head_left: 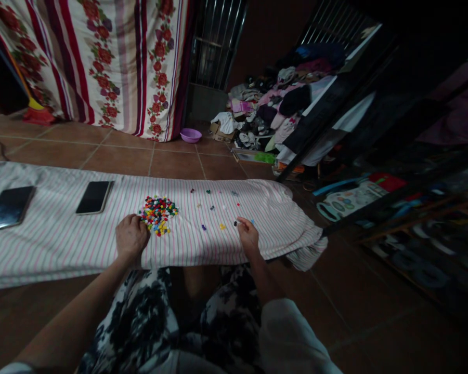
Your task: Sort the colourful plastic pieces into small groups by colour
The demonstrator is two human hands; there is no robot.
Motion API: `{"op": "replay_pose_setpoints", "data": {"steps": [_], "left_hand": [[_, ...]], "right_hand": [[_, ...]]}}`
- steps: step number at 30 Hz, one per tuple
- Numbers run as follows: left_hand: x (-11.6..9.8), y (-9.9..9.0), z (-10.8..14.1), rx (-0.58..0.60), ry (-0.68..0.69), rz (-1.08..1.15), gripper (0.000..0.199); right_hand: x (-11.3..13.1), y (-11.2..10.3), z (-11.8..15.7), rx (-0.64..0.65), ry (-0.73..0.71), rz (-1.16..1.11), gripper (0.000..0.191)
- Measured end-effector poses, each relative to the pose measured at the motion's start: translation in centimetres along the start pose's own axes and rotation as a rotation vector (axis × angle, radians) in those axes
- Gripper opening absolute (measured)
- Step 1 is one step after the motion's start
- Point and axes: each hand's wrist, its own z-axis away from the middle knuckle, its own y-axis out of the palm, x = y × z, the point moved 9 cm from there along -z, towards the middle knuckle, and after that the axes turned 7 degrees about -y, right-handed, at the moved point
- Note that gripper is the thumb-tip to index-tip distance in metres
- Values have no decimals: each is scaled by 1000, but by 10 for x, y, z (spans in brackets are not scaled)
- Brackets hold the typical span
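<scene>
A pile of small multicoloured beads [158,213] lies on the striped cloth [81,244]. At its left edge rests my left hand [132,234], palm down with the fingers loosely bent, and no held thing shows. My right hand [248,236] is low over the cloth with thumb and forefinger pinched together; what they may hold is too small to make out. Just left of those fingertips is a black bead cluster [235,224]. Little colour groups are spread out nearby, among them yellow beads [222,226], dark blue beads [203,227], green beads [208,191] and a red bead [238,204].
A phone [94,197] and a dark tablet-like device [10,208] lie left of the beads. Beyond the cloth-covered surface are a purple basin [191,135] on the tiled floor, a floral curtain [113,62] and a heap of clothes [273,104]. A dark frame post [335,114] stands at the right.
</scene>
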Motion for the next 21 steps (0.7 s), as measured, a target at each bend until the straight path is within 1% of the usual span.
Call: {"op": "replay_pose_setpoints", "data": {"steps": [2,4,6,8,9,12,16,18,21], "left_hand": [[0,0,0,-1,-8,0,34],[0,-1,0,-10,-14,5,33],[1,-1,0,-20,-25,16,32],[2,-1,0,-23,-40,32,30],[2,-1,0,-21,-46,39,30],[3,0,0,-13,-66,56,30],[3,-1,0,-18,-73,71,29],[3,-1,0,-22,-75,80,28],[3,-1,-1,-26,-74,82,27]], "right_hand": [[-2,-2,-1,-21,22,-31,38],[3,-3,-1,-42,14,-52,37],[15,1,0,-64,-16,-73,36],[35,14,6,-53,-49,-111,37],[46,25,10,-23,-68,-141,37],[85,67,27,124,-126,-202,35],[130,127,50,344,-252,-162,28],[144,152,58,416,-293,-109,25],[155,179,63,465,-323,-20,25]]}}
